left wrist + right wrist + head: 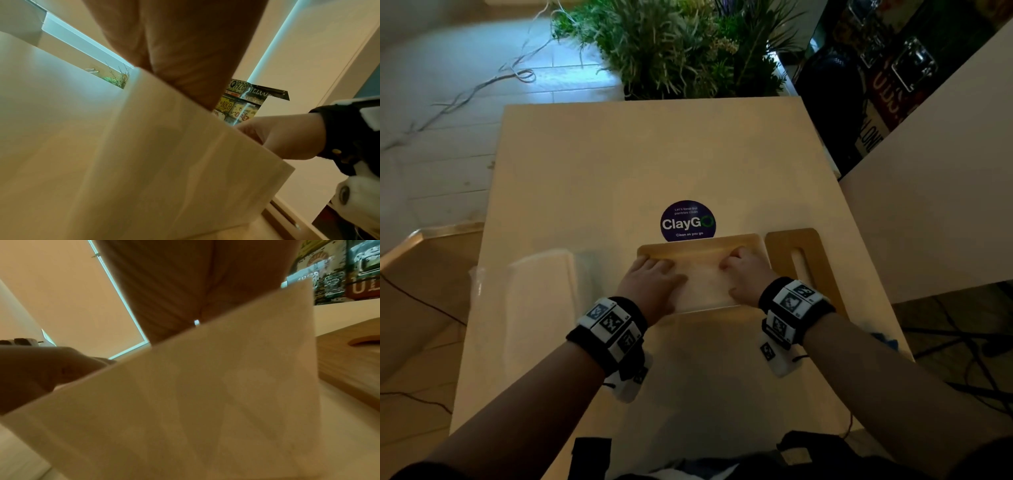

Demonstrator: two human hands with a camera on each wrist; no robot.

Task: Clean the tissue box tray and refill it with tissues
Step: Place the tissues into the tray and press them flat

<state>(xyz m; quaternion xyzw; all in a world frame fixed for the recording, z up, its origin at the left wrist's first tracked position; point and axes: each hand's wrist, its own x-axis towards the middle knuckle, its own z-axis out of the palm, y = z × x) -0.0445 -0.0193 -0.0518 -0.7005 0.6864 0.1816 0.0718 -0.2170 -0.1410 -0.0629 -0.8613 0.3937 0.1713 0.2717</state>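
My left hand (pixel 654 284) and right hand (pixel 748 274) grip the tissue stack (pixel 705 282), fingers (pixel 650 264) curled. Only the head view shows the centre sticker (pixel 687 221): "ClayGo, Clean as you go".

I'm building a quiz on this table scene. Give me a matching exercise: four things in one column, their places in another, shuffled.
1. white tissue stack
2. slotted wooden lid
3. clear plastic tissue pack
4. round dark blue sticker

a. left of the wooden tray
b. beyond the tray
c. in the tray
d. right of the tray

Pairs: 1-c, 2-d, 3-a, 4-b.
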